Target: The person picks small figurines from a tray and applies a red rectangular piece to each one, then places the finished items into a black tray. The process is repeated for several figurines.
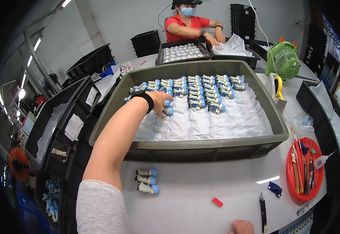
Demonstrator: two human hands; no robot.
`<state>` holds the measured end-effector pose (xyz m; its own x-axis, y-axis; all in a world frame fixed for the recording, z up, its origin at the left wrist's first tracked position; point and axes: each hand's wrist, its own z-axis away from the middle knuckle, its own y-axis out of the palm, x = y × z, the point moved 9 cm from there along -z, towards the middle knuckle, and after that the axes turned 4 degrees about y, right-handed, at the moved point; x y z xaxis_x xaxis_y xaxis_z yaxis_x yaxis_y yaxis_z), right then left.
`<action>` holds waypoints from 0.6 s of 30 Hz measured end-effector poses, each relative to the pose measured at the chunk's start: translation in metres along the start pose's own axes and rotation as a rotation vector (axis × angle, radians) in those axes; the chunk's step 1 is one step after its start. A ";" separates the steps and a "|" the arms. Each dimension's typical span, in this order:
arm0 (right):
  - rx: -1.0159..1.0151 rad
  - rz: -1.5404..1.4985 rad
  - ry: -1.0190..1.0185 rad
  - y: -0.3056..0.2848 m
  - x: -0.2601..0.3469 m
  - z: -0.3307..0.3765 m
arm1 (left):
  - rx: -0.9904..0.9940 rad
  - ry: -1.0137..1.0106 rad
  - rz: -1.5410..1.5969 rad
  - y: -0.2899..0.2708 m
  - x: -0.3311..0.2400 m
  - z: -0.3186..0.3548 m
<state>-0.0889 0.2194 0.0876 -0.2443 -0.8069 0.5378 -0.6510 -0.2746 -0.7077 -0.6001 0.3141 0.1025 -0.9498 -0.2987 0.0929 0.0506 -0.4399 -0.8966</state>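
The white table [170, 210] is in front of you, in a room with pale walls. Close to you, your right hand [243, 227] peeks in at the bottom edge; you can't tell what its fingers are doing. Just beside it is a thin black tool [263, 214], with a little red block [217, 202] farther up. Three small dolls [147, 180] with blue hair lie in a short line on the left. On the right, a red basket [299, 198] holds brushes.

Next comes a big gray-green bin [201, 145] with crinkly white paper [205, 126] inside. Blue and white dolls [195, 91] lie there in rows. Your left hand [163, 103] is in the bin, its fingers bent and touching the dolls at the near left; you can't tell if they grip one.

Behind the bin's right corner is a green fan [283, 62]. Farthest back, a person [173, 29] in red reaches into a black tray [248, 60].
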 end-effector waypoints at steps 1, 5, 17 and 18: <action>0.012 0.003 0.001 0.001 0.000 -0.001 | 0.000 0.006 -0.001 0.002 0.002 -0.003; 0.056 0.001 0.001 0.004 -0.001 -0.002 | -0.068 -0.015 -0.089 0.008 0.010 -0.011; 0.041 0.035 0.007 0.005 0.000 0.000 | -0.144 -0.085 -0.107 0.015 0.010 -0.015; 0.030 0.037 -0.001 0.005 0.001 -0.001 | -0.140 -0.075 -0.119 0.013 0.008 -0.016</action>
<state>-0.0929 0.2175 0.0856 -0.2669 -0.8171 0.5109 -0.6200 -0.2603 -0.7402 -0.6117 0.3195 0.0852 -0.9207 -0.3161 0.2289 -0.1090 -0.3550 -0.9285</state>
